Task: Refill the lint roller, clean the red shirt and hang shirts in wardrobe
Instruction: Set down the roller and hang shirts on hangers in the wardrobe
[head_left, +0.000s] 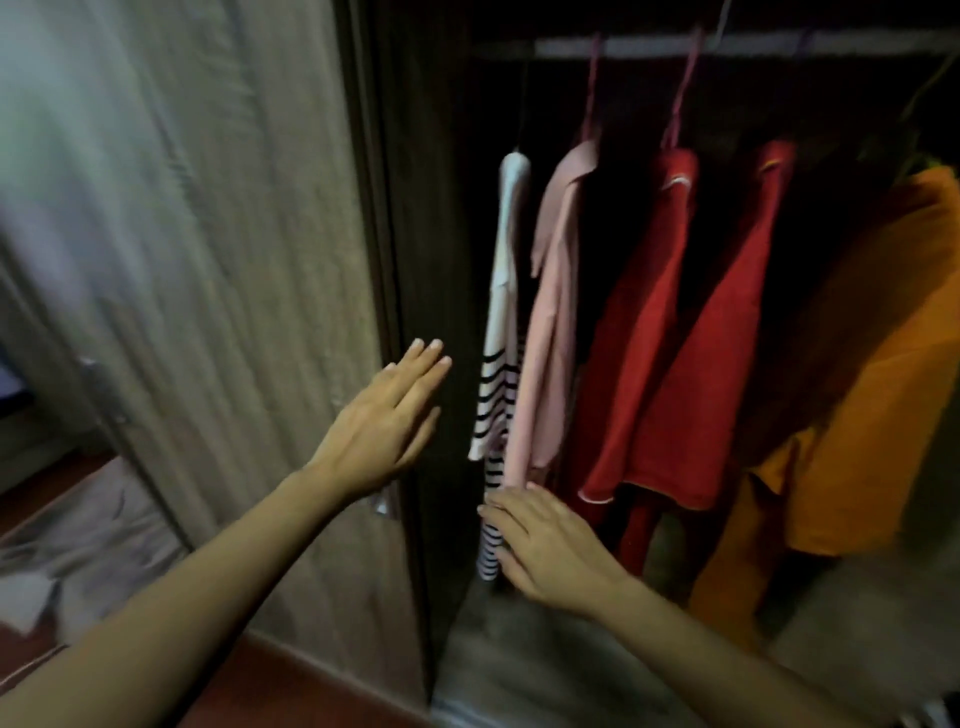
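Wardrobe status: the dark wooden wardrobe (415, 234) stood open, its grey-brown wood-grain door (208, 234) swung out on my left. My left hand (382, 426) was flat in front of the door's edge, back toward me, fingers straight and pressed together. I couldn't tell whether it touched the door. My right hand (545, 540) was lower, back up, fingers straight and slightly spread. It lay against the bottom of the white shirt with black stripes (498, 374), fingertips right at the hem of the pale pink shirt (550, 322) next to it. Neither hand gripped anything. On the pale metal rail (649, 49), left to right: striped shirt, pink shirt on a pink plastic hanger (592, 88), the first red shirt with white piping (639, 332) on a second pink hanger (683, 88), a second red shirt (727, 338) just beside it, and a bulky orange garment (883, 364) at far right. Both reds hung free, apart from my hands. The view was motion-blurred, so fine detail was soft. A metal door handle (104, 384) showed at the door's left edge. Crumpled grey bedding (88, 530) lay beyond it, and red floor (291, 686) ran below the door.
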